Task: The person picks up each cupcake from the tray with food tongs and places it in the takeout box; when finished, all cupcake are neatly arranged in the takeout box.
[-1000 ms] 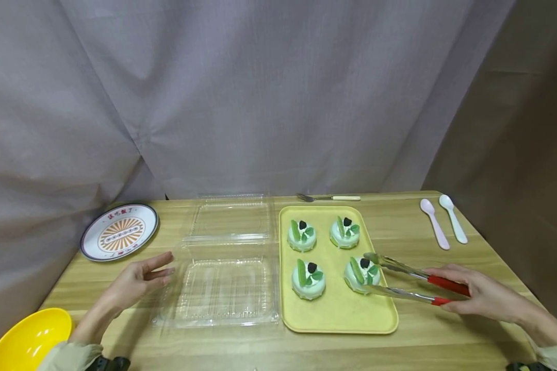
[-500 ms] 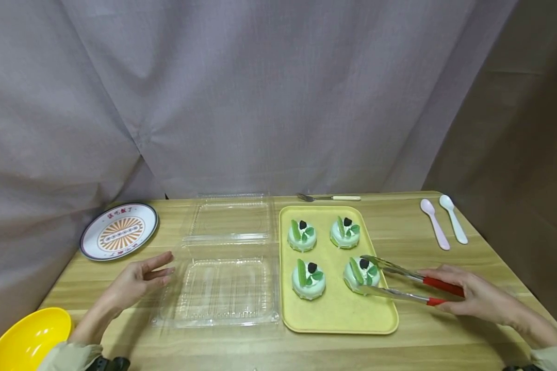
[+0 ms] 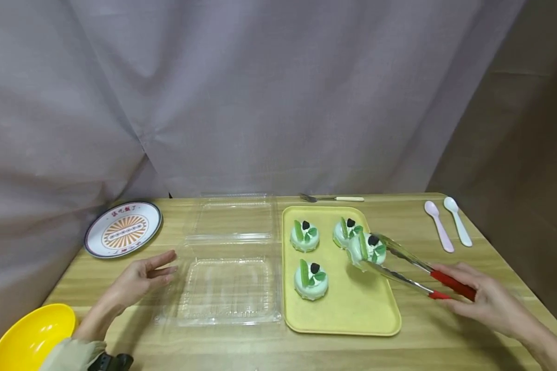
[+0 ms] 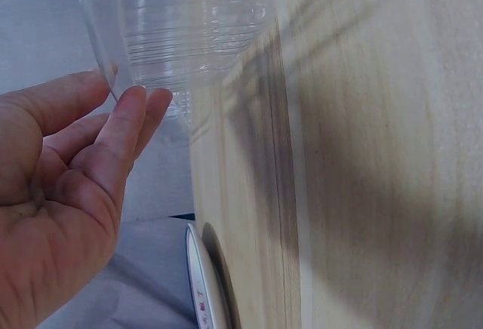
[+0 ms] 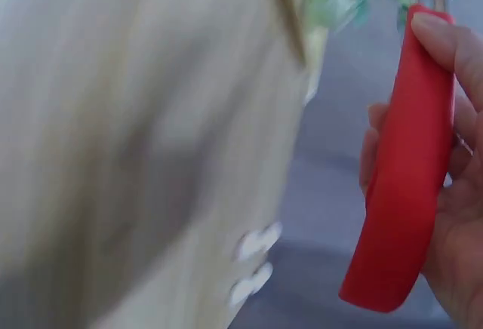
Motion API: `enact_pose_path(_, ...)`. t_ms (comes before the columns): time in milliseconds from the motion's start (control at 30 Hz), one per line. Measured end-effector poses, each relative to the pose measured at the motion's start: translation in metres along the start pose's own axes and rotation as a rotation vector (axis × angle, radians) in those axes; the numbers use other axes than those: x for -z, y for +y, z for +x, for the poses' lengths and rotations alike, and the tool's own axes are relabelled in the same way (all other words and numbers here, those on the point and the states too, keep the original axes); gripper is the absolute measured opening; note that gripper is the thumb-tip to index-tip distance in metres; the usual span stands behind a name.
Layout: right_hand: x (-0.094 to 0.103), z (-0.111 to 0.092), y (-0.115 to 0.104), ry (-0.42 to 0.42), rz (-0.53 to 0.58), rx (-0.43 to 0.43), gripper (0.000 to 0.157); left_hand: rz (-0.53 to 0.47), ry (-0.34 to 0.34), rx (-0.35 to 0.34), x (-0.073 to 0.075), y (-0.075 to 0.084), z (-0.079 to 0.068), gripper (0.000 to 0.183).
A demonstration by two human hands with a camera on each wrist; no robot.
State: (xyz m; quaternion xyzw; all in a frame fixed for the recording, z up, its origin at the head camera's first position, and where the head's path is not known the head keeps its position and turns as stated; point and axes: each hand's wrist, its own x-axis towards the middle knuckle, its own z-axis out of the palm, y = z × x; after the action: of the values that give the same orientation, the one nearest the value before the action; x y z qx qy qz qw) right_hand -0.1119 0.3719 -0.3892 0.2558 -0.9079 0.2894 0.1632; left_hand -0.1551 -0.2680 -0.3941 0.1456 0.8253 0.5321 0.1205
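Observation:
My right hand (image 3: 485,299) grips red-handled metal tongs (image 3: 413,275); their red handle grip (image 5: 404,170) fills much of the right wrist view. Between the tong tips is a pale green cake (image 3: 359,250), tilted and raised above the yellow tray (image 3: 343,322), topped with a dark berry and green leaves. Three similar cakes sit on the tray, one a front-left cake (image 3: 311,283). At the other side my left hand (image 3: 141,281) pinches the left rim of an open clear plastic container (image 3: 227,288); in the left wrist view the fingertips (image 4: 134,99) meet the container's edge.
The container's clear lid (image 3: 234,219) lies folded back behind it. A patterned plate (image 3: 123,229) stands back left, a yellow bowl (image 3: 32,335) front left. Behind the tray lies a fork (image 3: 334,199). A pink spoon (image 3: 438,226) and a white spoon (image 3: 458,221) lie back right.
The tongs have closed on the front-right cake and lifted it off the tray, up and slightly back, tilting it. My left hand stays at the container's rim.

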Motion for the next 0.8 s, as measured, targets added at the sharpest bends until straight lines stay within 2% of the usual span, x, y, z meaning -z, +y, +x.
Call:
enact_pose_path(133,-0.015,0.026,-0.039,0.037,0.041,0.011,0.072,0.019,0.007,0.006,0.000,0.001,0.001,0.062)
enact_pose_path(233,-0.041,0.047,-0.070,0.030,0.094,0.090,0.073,0.020,0.017,0.001,-0.001,0.001,0.001,0.061)
enact_pose_path(367,-0.079,0.070,-0.115,-0.028,0.185,0.158,0.069,0.010,0.024,-0.003,-0.002,0.002,0.001,0.060)
enact_pose_path(500,-0.113,0.089,-0.158,-0.113,0.238,0.140,0.059,0.017,0.029,-0.003,-0.003,0.002,0.003,0.060)
enact_pose_path(633,-0.139,0.105,-0.189,-0.184,0.099,0.128,0.054,0.021,0.030,0.003,-0.003,0.002,0.002,0.060)
enact_pose_path(733,-0.151,0.115,-0.202,-0.224,-0.033,0.139,0.054,0.012,0.025,0.003,-0.003,0.002,0.002,0.061)
enact_pose_path(800,-0.156,0.121,-0.208,-0.256,-0.073,0.135,0.055,0.009,0.024,0.001,-0.003,0.002,0.002,0.061)
